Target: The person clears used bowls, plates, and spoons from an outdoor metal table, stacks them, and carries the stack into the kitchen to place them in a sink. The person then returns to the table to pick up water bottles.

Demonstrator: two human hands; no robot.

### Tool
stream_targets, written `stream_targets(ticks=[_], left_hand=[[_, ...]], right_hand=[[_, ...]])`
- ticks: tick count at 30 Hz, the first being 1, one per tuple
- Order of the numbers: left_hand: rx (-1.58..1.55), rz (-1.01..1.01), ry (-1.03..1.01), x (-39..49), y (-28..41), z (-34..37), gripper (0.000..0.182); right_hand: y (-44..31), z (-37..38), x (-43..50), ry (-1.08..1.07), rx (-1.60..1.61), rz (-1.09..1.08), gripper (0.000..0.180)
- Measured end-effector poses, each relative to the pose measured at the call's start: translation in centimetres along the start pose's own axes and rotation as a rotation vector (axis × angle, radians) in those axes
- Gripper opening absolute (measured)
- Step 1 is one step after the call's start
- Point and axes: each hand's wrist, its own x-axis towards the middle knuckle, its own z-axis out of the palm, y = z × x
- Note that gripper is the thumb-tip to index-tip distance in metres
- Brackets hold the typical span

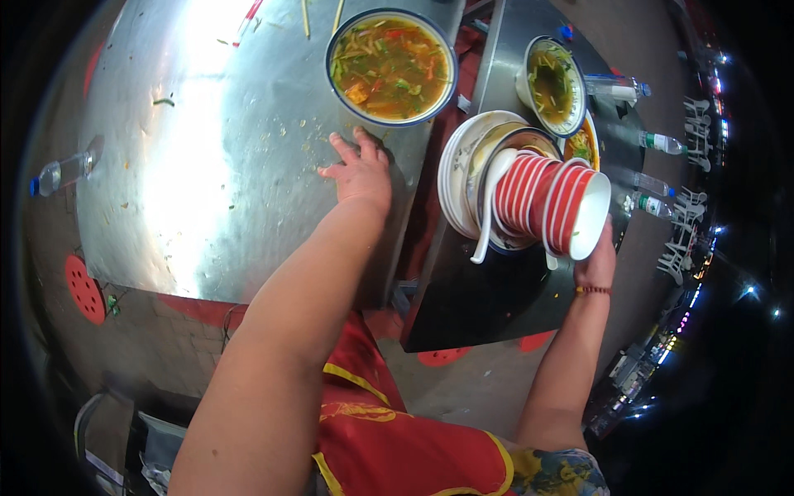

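Note:
My left hand is over the left metal table, fingers spread and holding nothing, just below a large blue-rimmed bowl of soup. Whether its fingertips touch the tabletop is hard to tell. At the right, my right hand grips a nested stack of red-and-white cups from the far side; its fingers are hidden behind them. The cups lie tilted over stacked white plates and a bowl. A white spoon hangs across those dishes. Behind them, a second soup bowl stands tilted.
Food scraps and chopsticks litter the left table. A gap separates it from the right table. Plastic bottles line the right side; another bottle is at far left. Red stools stand below.

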Motion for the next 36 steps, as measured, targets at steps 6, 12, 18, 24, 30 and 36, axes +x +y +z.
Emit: stream_targets(ticks=[6, 12, 18, 24, 30, 36], left_hand=[[-0.016, -0.001, 0.008, 0.0, 0.0, -0.3, 0.047], [-0.092, 0.021, 0.091, -0.7, -0.8, 0.0, 0.055], [-1.225, 0.194, -0.006, -2.5, 0.6, -1.8, 0.085], [-1.753, 0.129, -0.282, -3.2, 5.7, -4.3, 0.101], [-1.732, 0.094, -0.341, -3.6, 6.6, -5.4, 0.091], [-1.905, 0.311, -0.126, -5.2, 5.6, -3.9, 0.081]], right_hand=[[4.1, -2.1, 3.9, -0.185, 0.139, 0.214, 0.035], [5.0, -1.9, 5.6, -0.427, 0.292, 0.298, 0.038], [5.0, -2.1, 7.1, -0.697, 0.471, 0.397, 0.048], [5.7, -1.1, 8.2, -0.638, 0.508, 0.393, 0.047], [5.8, 0.3, 9.2, -0.645, 0.491, 0.388, 0.047], [4.8, 0.6, 7.0, -0.653, 0.453, 0.351, 0.047]])
